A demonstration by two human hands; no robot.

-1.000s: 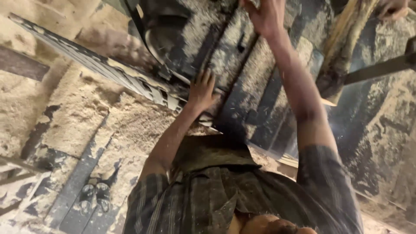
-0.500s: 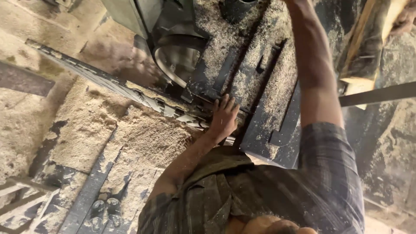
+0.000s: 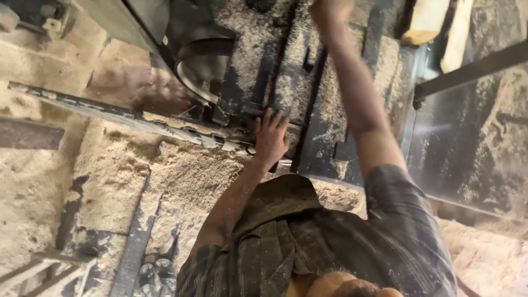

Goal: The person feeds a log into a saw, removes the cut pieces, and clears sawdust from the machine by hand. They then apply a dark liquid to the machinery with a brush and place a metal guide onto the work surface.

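Since half a second ago the view has slid down the dark, sawdust-caked machine bed (image 3: 335, 137), so the curved metal guard (image 3: 198, 77) now sits near the middle and the right hand (image 3: 330, 11) has risen to the top edge. Largest is that bed, with pale sawdust heaps (image 3: 137, 181) on the floor to its left. A long steel rail (image 3: 121, 118) runs off the bed's left corner. Two pale wood pieces (image 3: 440, 27) lie at the bed's far right edge. The left hand (image 3: 270, 137) rests flat on the bed's near corner, fingers spread and gripping nothing, seemingly bracing the body. Whether the right hand's fingers hold anything I cannot tell, as it is blurred and cropped.
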